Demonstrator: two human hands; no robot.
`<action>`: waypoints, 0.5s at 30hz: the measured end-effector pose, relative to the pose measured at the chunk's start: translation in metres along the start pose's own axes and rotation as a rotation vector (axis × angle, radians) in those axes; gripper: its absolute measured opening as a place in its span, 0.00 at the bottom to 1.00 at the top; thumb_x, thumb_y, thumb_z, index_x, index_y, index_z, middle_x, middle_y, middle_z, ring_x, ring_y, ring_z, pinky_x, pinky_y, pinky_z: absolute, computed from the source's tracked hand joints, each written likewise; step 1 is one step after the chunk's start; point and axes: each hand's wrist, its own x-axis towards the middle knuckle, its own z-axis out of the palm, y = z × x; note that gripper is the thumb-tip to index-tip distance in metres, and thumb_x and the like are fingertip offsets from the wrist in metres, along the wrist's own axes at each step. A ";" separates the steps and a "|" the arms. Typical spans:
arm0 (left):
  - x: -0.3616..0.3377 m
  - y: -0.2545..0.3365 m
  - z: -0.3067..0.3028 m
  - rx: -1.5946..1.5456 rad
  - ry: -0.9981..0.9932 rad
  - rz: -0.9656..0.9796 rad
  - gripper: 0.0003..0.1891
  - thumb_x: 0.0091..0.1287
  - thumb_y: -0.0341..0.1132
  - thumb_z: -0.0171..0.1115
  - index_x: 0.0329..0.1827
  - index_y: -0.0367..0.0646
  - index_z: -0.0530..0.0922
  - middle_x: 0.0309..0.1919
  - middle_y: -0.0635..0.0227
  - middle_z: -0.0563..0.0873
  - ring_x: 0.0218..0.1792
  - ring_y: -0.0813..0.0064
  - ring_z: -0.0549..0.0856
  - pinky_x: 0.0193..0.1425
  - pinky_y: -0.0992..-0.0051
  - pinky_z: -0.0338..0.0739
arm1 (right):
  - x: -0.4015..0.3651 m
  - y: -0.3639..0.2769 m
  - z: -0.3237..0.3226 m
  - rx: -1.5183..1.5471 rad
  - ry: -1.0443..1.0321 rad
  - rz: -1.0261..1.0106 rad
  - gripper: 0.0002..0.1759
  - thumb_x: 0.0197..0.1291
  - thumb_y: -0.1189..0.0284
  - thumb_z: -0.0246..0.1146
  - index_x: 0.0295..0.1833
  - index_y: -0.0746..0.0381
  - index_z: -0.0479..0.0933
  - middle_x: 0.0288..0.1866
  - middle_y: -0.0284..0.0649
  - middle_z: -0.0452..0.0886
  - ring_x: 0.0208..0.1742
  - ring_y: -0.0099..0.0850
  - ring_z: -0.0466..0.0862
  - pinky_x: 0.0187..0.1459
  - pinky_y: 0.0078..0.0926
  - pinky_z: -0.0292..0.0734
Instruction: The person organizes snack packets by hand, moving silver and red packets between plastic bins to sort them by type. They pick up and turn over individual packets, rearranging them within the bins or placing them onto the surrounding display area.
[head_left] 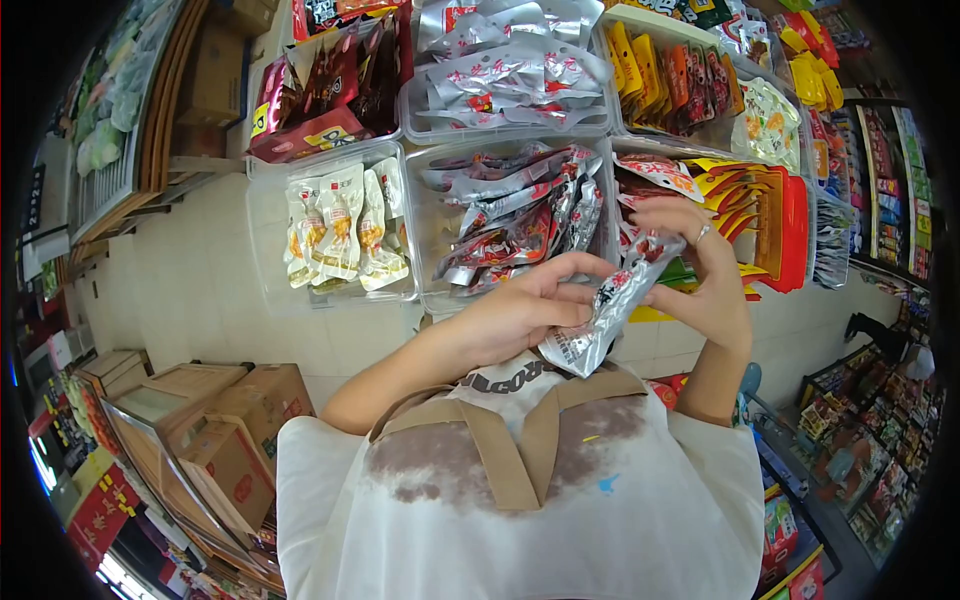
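Observation:
A silver foil snack packet [612, 312] with red print is held between my two hands, just in front of my chest. My left hand [545, 308] pinches its left edge with thumb and fingers. On its right side, my right hand [702, 278], with a ring on one finger, grips the upper part. Beyond my hands, a clear plastic bin [432, 238] holds several similar silver packets [525, 205] lying in loose layers. Part of that bin's near right corner is hidden by my hands.
Left of it, another clear bin [262, 225] holds white packets [340, 222]. Farther back are silver pouches [510, 80], dark red packs [345, 75] and yellow packs [640, 70]. A red-edged bin [794, 230] stands right. Cardboard boxes [235, 440] sit at lower left, shelves [885, 190] at right.

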 end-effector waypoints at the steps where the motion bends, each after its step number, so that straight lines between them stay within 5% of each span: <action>1: 0.001 0.000 0.000 0.028 -0.004 -0.031 0.25 0.62 0.23 0.53 0.63 0.44 0.62 0.49 0.64 0.78 0.45 0.81 0.79 0.46 0.80 0.74 | -0.002 -0.002 0.001 -0.001 -0.002 0.002 0.32 0.33 0.70 0.75 0.51 0.61 0.76 0.55 0.42 0.76 0.55 0.35 0.77 0.56 0.31 0.69; 4: -0.001 -0.002 -0.003 0.193 -0.011 -0.045 0.24 0.63 0.26 0.54 0.63 0.42 0.63 0.51 0.63 0.78 0.45 0.82 0.79 0.49 0.81 0.72 | -0.005 -0.005 0.003 0.072 -0.041 0.101 0.22 0.36 0.72 0.73 0.43 0.62 0.80 0.48 0.41 0.81 0.50 0.34 0.80 0.53 0.30 0.70; 6: -0.001 -0.003 -0.005 0.281 -0.046 -0.063 0.24 0.63 0.28 0.56 0.63 0.41 0.63 0.53 0.63 0.77 0.46 0.82 0.79 0.51 0.82 0.71 | -0.005 0.002 0.003 -0.024 -0.072 -0.019 0.12 0.40 0.75 0.69 0.35 0.63 0.81 0.42 0.41 0.84 0.44 0.32 0.82 0.49 0.28 0.71; 12: -0.019 0.008 -0.007 0.422 -0.101 0.085 0.26 0.63 0.28 0.55 0.66 0.40 0.63 0.52 0.64 0.78 0.53 0.75 0.78 0.55 0.76 0.70 | -0.005 0.003 -0.003 0.013 0.051 0.003 0.05 0.44 0.77 0.66 0.31 0.63 0.82 0.35 0.39 0.85 0.39 0.30 0.83 0.46 0.27 0.71; 14: -0.028 0.012 0.007 1.114 0.104 0.526 0.22 0.62 0.31 0.55 0.61 0.41 0.68 0.50 0.61 0.80 0.50 0.70 0.80 0.49 0.71 0.73 | -0.001 0.000 -0.003 -0.018 0.047 0.001 0.05 0.45 0.77 0.66 0.31 0.63 0.82 0.34 0.39 0.85 0.38 0.30 0.83 0.45 0.27 0.71; 15: -0.028 0.012 0.007 1.113 0.104 0.525 0.22 0.62 0.31 0.55 0.61 0.41 0.68 0.50 0.61 0.80 0.50 0.70 0.80 0.49 0.71 0.73 | 0.000 -0.001 -0.003 -0.048 0.041 -0.004 0.04 0.45 0.76 0.66 0.30 0.63 0.82 0.34 0.39 0.85 0.37 0.30 0.83 0.44 0.27 0.71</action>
